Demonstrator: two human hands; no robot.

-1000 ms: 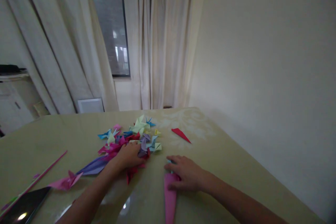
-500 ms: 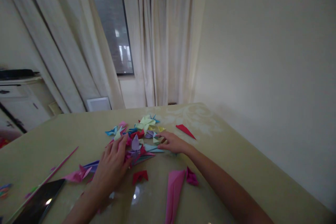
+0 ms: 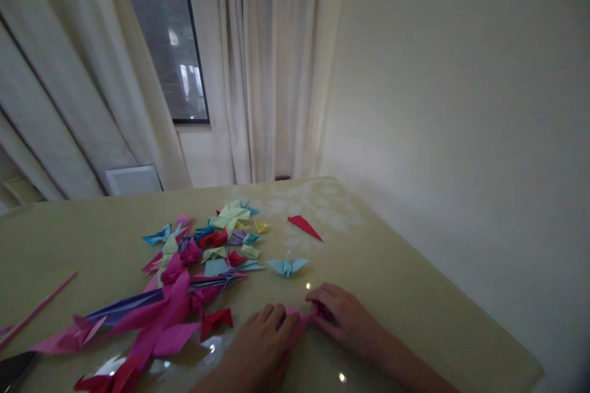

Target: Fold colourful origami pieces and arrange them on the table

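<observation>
My left hand is closed over the pink folded paper near the front of the table, hiding most of it. Right beside it, my right hand has its fingers curled round a small magenta folded paper, of which only a bit shows. Just beyond both hands rests a light blue origami crane, wings spread. To the left spreads a pile of origami, with large pink folded papers, a red folded piece and a pale green one.
A flat red paper lies toward the far right of the table. At left are a thin pink stick and a dark flat object. The wall borders the table's right side; curtains hang behind.
My view has turned a little right. Both hands have left the pile and come nearer, taking hold of the pink and magenta papers. The light blue crane now sits uncovered.
</observation>
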